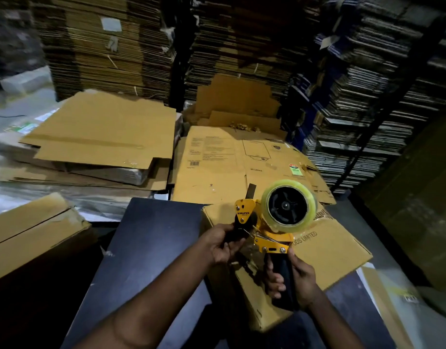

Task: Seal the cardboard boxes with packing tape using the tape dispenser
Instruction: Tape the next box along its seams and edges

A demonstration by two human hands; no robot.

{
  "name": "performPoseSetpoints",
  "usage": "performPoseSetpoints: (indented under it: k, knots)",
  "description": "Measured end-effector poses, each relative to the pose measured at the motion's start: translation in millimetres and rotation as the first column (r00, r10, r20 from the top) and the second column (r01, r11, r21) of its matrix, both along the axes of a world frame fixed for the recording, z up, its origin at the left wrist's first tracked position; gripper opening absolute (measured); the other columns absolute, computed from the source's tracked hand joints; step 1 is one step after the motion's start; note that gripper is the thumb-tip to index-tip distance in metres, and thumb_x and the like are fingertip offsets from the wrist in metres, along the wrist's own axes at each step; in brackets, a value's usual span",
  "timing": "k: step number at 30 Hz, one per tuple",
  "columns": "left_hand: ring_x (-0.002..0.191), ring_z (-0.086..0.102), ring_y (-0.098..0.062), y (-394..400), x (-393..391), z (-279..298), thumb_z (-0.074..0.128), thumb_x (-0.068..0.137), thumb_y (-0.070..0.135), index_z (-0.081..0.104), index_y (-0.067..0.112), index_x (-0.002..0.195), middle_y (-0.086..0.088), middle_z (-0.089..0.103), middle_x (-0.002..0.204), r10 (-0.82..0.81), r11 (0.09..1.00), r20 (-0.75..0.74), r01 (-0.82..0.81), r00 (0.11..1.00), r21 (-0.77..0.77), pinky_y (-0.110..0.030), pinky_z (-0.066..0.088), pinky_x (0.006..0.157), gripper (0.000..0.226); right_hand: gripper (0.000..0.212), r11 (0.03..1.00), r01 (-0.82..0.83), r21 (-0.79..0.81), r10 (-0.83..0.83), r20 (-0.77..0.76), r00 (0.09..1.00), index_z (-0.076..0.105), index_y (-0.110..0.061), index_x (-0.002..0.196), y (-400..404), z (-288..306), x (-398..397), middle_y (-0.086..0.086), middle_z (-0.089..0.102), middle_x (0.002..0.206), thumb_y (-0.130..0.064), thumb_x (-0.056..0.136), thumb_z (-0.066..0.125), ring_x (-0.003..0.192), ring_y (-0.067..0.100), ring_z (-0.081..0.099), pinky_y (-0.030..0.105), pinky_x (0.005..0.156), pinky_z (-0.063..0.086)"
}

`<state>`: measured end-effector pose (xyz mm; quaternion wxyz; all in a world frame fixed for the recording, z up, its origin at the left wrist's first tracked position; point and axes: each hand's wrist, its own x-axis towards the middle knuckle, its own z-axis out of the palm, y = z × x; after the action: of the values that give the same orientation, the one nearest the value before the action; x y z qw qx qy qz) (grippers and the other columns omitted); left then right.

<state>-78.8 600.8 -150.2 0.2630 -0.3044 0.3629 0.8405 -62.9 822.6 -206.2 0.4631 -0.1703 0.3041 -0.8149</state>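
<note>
Right hand (pixel 296 278) clamped on tape dispenser (pixel 269 222) handle, left hand (pixel 223 244) fingers pinching its front; better pull tape end flat before pressing onto cardboard box (pixel 325 250).

Showed a yellow painted-metal tape dispenser (pixel 263 235) with a semi-gloss coat, bright metal screws and a thin wire spring. Carried a glossy, translucent roll of clear plastic packing tape (pixel 289 206) on a black matt plastic hub. Ended in a black handle, smooth and faintly shiny, probably plastic or rubber. Lay over a matt brown corrugated cardboard box (pixel 330 250), dull and slightly creased, with a wrinkled shiny film of tape near the front edge. Rested on a dark, matt, lightly speckled flat tabletop (pixel 151 238). Included flattened matt cardboard sheets (pixel 103 129) behind, one with a glossy tape strip.
</note>
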Motion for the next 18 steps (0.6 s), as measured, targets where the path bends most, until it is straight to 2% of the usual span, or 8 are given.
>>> performPoseSetpoints:
  k: [4, 6, 8, 11, 14, 16, 18]
  knots:
    - [0.04, 0.065, -0.02, 1, 2, -4, 0.045, 0.103, 0.013, 0.058, -0.002, 0.094, -0.016, 0.067, 0.06, 0.017, 0.998, 0.021, -0.018, 1.0, 0.052, -0.011, 0.03, 0.025, 0.022, 0.053, 0.998, 0.031, 0.045, -0.03, -0.003, 1.0, 0.056, -0.003, 0.111, 1, 1, 0, 0.002, 0.056, 0.079, -0.052, 0.103, 0.039, 0.065, 0.012, 0.057, 0.029, 0.063, 0.046]
    - [0.041, 0.065, -0.023, 1, 4, -3, 0.045, 0.102, 0.012, 0.06, -0.003, 0.095, -0.019, 0.068, 0.064, 0.044, 0.994, 0.006, -0.044, 0.999, 0.098, -0.017, 0.039, 0.028, 0.023, 0.052, 0.998, 0.022, 0.054, -0.022, 0.003, 1.0, 0.056, -0.003, 0.11, 1, 2, -1, 0.002, 0.055, 0.078, -0.053, 0.102, 0.041, 0.064, 0.012, 0.056, 0.028, 0.062, 0.047]
    - [0.047, 0.067, -0.027, 0, 5, -1, 0.046, 0.101, 0.013, 0.061, -0.004, 0.096, -0.02, 0.07, 0.069, 0.088, 0.985, -0.018, -0.085, 0.996, 0.152, -0.024, 0.052, 0.037, 0.023, 0.052, 0.998, 0.021, 0.058, -0.021, -0.007, 1.0, 0.056, -0.003, 0.109, 0, 3, 0, 0.002, 0.055, 0.078, -0.052, 0.102, 0.041, 0.064, 0.011, 0.056, 0.028, 0.062, 0.048]
    - [0.053, 0.069, -0.03, -3, 1, -1, 0.048, 0.099, 0.027, 0.063, -0.007, 0.098, -0.021, 0.072, 0.076, 0.095, 0.979, -0.017, -0.09, 0.995, 0.181, -0.028, 0.057, 0.045, 0.037, 0.052, 0.997, 0.028, 0.066, -0.028, -0.003, 1.0, 0.057, -0.003, 0.108, -1, 5, 0, 0.002, 0.054, 0.077, -0.053, 0.101, 0.042, 0.063, 0.011, 0.055, 0.027, 0.061, 0.048]
    - [0.055, 0.069, -0.03, -7, -5, -2, 0.055, 0.093, 0.045, 0.063, -0.011, 0.108, -0.021, 0.071, 0.086, 0.045, 0.987, -0.019, -0.042, 0.999, 0.153, -0.029, 0.057, 0.045, 0.058, 0.053, 0.998, 0.014, 0.059, -0.013, -0.007, 1.0, 0.056, -0.003, 0.109, 0, 6, 2, 0.001, 0.055, 0.079, -0.053, 0.102, 0.041, 0.064, 0.011, 0.055, 0.027, 0.062, 0.047]
    - [0.055, 0.069, -0.028, -10, -7, 0, 0.065, 0.089, 0.035, 0.061, -0.007, 0.111, -0.02, 0.07, 0.088, 0.022, 0.993, -0.019, -0.019, 1.0, 0.116, -0.03, 0.058, 0.046, 0.048, 0.053, 0.999, 0.005, 0.054, -0.004, -0.011, 1.0, 0.056, -0.003, 0.11, 0, 7, 1, 0.001, 0.055, 0.08, -0.053, 0.102, 0.04, 0.066, 0.011, 0.055, 0.027, 0.063, 0.046]
    - [0.052, 0.07, -0.025, -13, -8, 0, 0.061, 0.092, 0.022, 0.061, -0.004, 0.105, -0.019, 0.071, 0.081, -0.031, 0.998, -0.014, 0.031, 0.999, 0.054, -0.024, 0.057, 0.051, 0.029, 0.053, 0.998, 0.007, 0.064, -0.006, -0.009, 1.0, 0.056, -0.003, 0.109, 0, 7, 1, 0.002, 0.055, 0.08, -0.053, 0.102, 0.04, 0.065, 0.012, 0.055, 0.027, 0.063, 0.046]
